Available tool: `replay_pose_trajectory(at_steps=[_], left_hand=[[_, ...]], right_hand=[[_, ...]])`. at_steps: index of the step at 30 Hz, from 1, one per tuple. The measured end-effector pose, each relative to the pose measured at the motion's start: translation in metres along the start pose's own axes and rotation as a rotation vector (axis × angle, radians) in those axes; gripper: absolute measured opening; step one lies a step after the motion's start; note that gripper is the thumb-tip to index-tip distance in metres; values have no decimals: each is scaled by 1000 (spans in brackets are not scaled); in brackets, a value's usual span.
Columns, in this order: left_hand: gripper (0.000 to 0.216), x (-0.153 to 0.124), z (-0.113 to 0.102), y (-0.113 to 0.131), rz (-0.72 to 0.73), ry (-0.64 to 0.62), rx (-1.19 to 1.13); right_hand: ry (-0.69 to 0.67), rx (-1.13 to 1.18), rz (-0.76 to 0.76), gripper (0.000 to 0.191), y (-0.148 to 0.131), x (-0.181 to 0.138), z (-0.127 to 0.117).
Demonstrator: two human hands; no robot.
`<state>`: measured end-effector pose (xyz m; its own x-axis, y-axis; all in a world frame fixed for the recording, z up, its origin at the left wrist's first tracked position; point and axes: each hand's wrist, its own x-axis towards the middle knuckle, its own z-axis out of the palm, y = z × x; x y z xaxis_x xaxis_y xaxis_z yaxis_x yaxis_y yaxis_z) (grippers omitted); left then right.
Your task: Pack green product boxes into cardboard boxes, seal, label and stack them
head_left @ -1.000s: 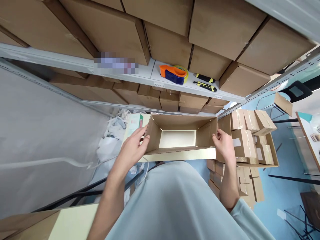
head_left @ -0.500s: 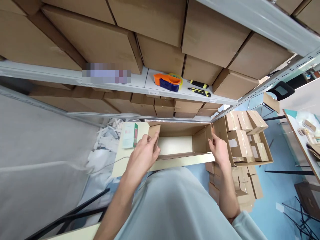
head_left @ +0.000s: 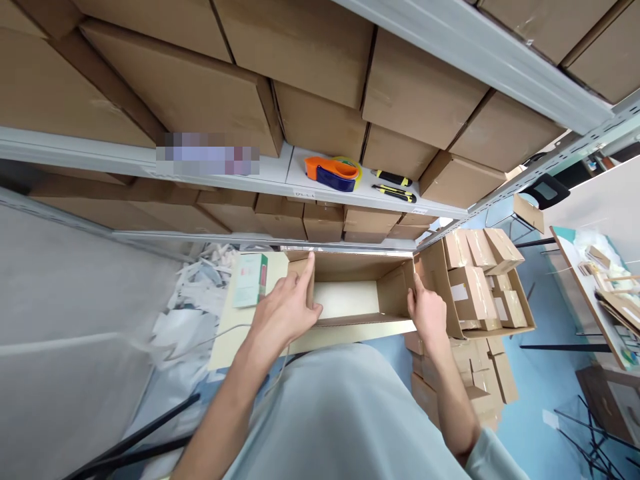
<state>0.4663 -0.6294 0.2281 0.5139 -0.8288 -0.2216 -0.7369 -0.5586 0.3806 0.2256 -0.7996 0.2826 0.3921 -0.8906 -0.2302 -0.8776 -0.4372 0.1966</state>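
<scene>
An open brown cardboard box point(head_left: 367, 267) stands on a pale table point(head_left: 235, 330) in front of me, its pale bottom showing. My left hand point(head_left: 287, 310) lies over the box's left end flap, fingers closed on it, the forefinger stretched along the flap's edge. At the right end, my right hand point(head_left: 425, 308) grips the box's right flap from outside. A small green and white packet point(head_left: 250, 280) rests on the table just left of the box.
A grey shelf point(head_left: 280, 170) above carries an orange and blue tape dispenser point(head_left: 333, 172), two yellow-black utility knives point(head_left: 393, 187) and large cartons. Right of me, an open carton of small taped boxes point(head_left: 483, 287) stands on more boxes. White paper scraps point(head_left: 193, 297) lie at left.
Both hands have folded the box's end flaps inward, the left forefinger now reaching along the flap's top. The view has shifted so box and shelf sit a little further left.
</scene>
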Motion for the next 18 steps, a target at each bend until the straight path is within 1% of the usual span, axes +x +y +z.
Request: replay_pose_trajectory(at_steps=[4, 7, 10, 12, 14, 18], left_hand=[[109, 4, -11, 2, -14, -89, 44], [112, 10, -20, 2, -46, -169, 81], [112, 20, -25, 7, -61, -209, 115], [112, 25, -25, 11, -73, -220, 124], [113, 25, -22, 13, -82, -225, 128], [111, 16, -18, 11, -74, -214, 127]], right_hand=[[28, 0, -12, 52, -2, 5, 3], [35, 58, -43, 51, 5, 7, 8], [52, 129, -65, 51, 14, 0, 17], [63, 153, -85, 51, 15, -7, 21], [43, 158, -118, 51, 10, -11, 22], [-76, 213, -193, 54, -5, -8, 15]])
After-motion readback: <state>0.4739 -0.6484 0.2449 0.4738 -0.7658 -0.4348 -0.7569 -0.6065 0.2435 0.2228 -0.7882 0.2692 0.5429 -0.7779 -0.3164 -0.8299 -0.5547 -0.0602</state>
